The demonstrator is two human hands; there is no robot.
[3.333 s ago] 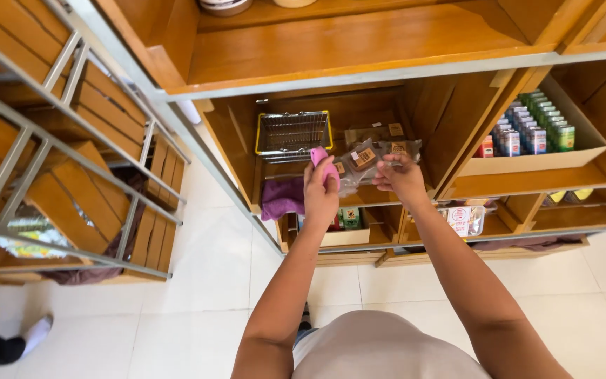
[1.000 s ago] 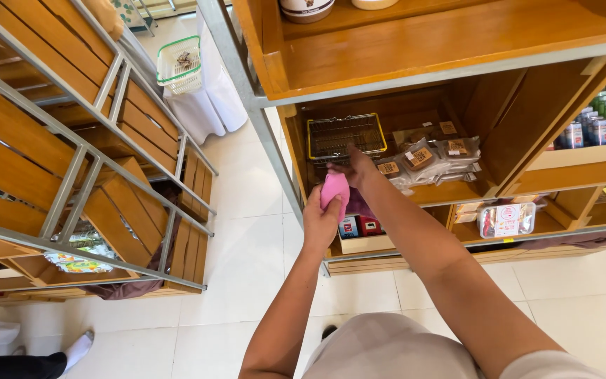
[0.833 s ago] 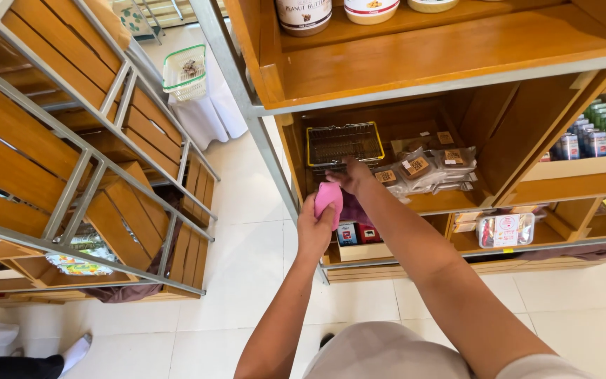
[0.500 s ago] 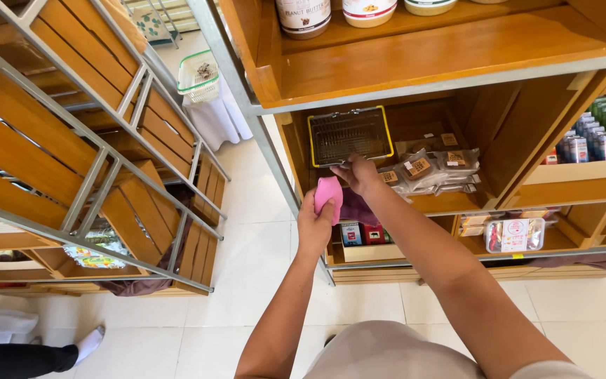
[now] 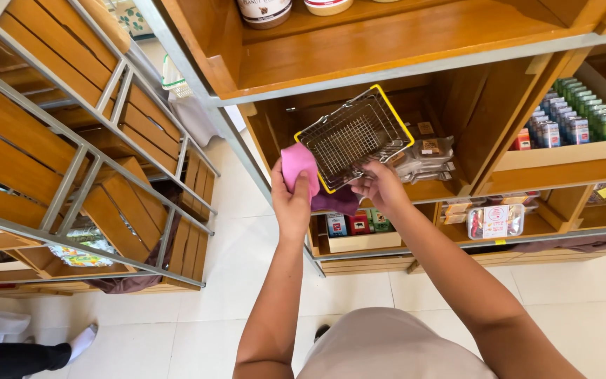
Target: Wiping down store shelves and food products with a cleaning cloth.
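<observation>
Head view: left hand [image 5: 293, 200] was raised in front of the wooden shelf [image 5: 359, 38], grip closed around a folded pink cloth [image 5: 297, 163], thumb over its lower part. Right hand [image 5: 380, 188] gripped the near lower edge of a wire basket [image 5: 352, 137] with a yellow rim, fingers curled on it. Basket was tilted, open side facing the camera, at the front edge of the middle shelf compartment, cloth just beside its left rim. Clear packets of snacks [image 5: 426, 151] lay on that shelf behind and right of the basket. Dark purple cloth [image 5: 337, 202] hung at the shelf's front edge under the hands. Small boxes [image 5: 355, 223] sat on the shelf below. Slatted wooden rack [image 5: 71, 154] stood left.
</observation>
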